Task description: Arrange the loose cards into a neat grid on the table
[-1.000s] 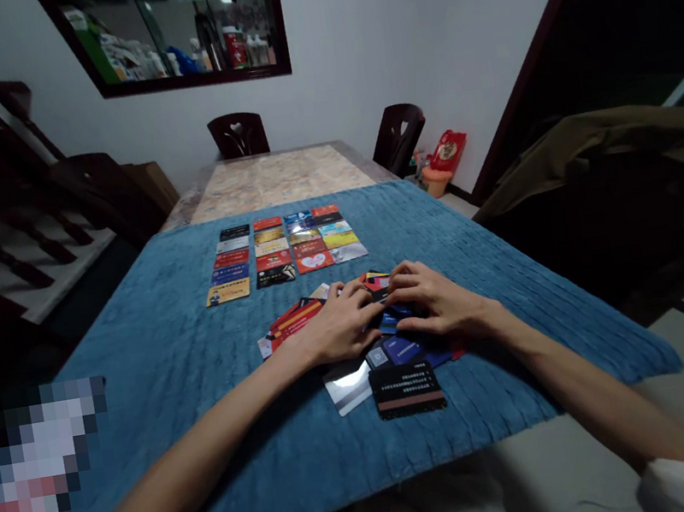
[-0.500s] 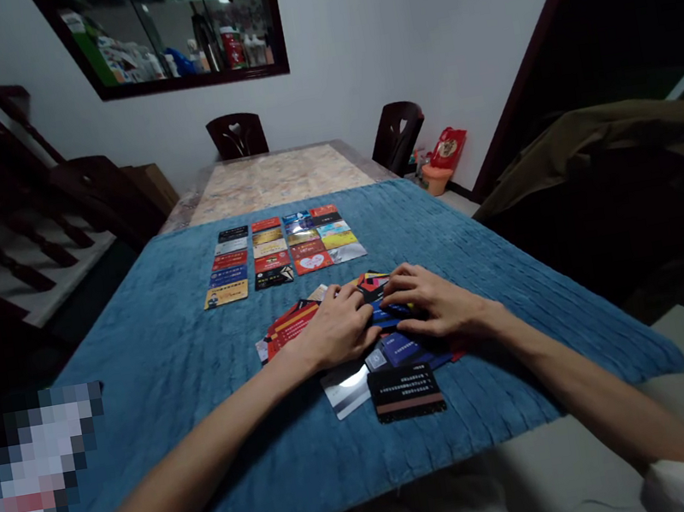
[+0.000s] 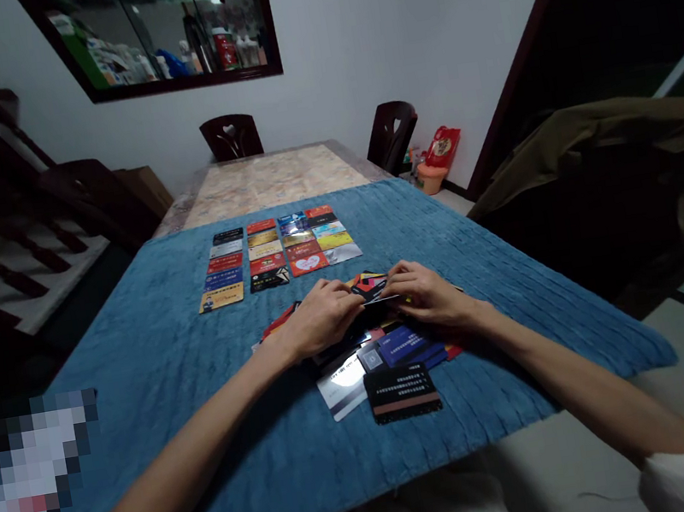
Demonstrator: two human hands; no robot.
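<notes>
A thin plastic card (image 3: 381, 300), seen nearly edge-on, is held level between my two hands above a loose heap of cards. My left hand (image 3: 329, 314) pinches its left end, and my right hand (image 3: 422, 291) pinches its right end. Beneath and around them lie overlapping cards, among them a dark blue card (image 3: 403, 345), a white-and-silver card (image 3: 344, 385) and a black card with a brown stripe (image 3: 402, 392) nearest me. Red cards (image 3: 278, 324) show past my left hand. My fingers hide much of the heap and the held card's face.
Beyond the heap, several cards lie face up in columns, including a yellow card (image 3: 222, 297) and a red card with a white heart (image 3: 309, 264). A blue cloth (image 3: 157, 363) covers the near table. Dark chairs (image 3: 231, 138) stand at the far end.
Both hands were spread over the heap with fingers on the cards. Now they have lifted one card and tilted it edge-on between them. The laid-out columns look the same.
</notes>
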